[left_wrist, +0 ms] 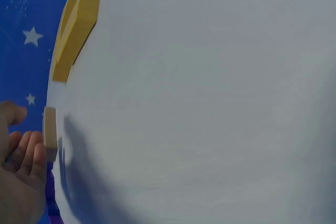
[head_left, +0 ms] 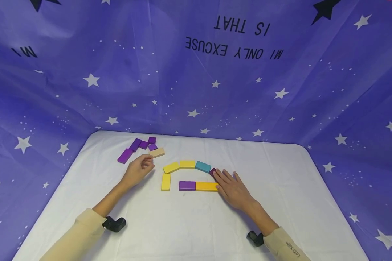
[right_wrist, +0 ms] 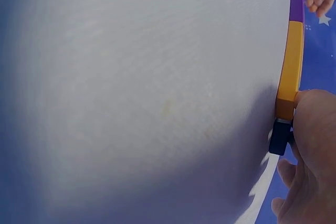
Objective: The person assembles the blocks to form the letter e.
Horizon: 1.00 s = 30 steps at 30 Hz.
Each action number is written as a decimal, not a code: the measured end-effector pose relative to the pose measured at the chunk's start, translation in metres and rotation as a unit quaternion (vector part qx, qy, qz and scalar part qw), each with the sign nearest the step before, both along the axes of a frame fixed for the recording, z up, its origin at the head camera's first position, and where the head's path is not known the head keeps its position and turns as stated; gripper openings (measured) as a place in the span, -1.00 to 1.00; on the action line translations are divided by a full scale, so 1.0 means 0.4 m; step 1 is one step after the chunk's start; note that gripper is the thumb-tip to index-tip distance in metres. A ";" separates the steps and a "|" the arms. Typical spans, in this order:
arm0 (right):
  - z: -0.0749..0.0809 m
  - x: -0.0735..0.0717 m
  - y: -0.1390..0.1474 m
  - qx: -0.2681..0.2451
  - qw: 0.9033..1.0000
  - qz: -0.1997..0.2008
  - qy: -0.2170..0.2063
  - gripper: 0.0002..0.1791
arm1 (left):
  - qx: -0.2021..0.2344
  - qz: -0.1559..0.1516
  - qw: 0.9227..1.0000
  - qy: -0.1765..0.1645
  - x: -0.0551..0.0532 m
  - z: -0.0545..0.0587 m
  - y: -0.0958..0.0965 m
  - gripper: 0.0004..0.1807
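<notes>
"Left hand [head_left: 138, 170]?"
"Yours is loosely curled, apparently empty, beside the beige block [head_left: 157, 152] toward the far-left corner of the table [head_left: 274, 170]."
"Right hand [head_left: 233, 190]?"
"Yours lies straight-fingered at the orange block's [head_left: 205, 186] end."

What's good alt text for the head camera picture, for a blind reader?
A person's right hand rests at one end of a curved row of coloured blocks on a white table; the left hand is beside a tan block, near purple blocks. Starry purple cloth hangs behind.
</notes>
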State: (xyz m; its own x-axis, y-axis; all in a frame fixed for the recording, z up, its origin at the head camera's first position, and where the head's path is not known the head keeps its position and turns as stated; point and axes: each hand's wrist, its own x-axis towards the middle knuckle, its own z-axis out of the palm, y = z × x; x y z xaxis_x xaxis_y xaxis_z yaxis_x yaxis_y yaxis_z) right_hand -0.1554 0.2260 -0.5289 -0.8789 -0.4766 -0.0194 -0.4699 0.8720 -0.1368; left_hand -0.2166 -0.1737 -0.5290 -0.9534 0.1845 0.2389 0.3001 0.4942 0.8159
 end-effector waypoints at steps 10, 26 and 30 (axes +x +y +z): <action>-0.004 0.004 0.005 -0.007 1.000 -0.003 -0.003 -0.36 | -0.021 0.082 0.996 -0.001 -0.105 0.022 -0.018 -0.57; -0.012 0.002 0.004 -0.008 1.000 -0.004 0.000 -0.36 | -0.058 0.125 0.989 -0.049 -0.154 0.011 0.013 -0.54; -0.009 -0.001 0.005 -0.007 1.000 -0.002 0.004 -0.36 | -0.064 0.123 0.989 -0.044 -0.156 0.012 0.016 -0.57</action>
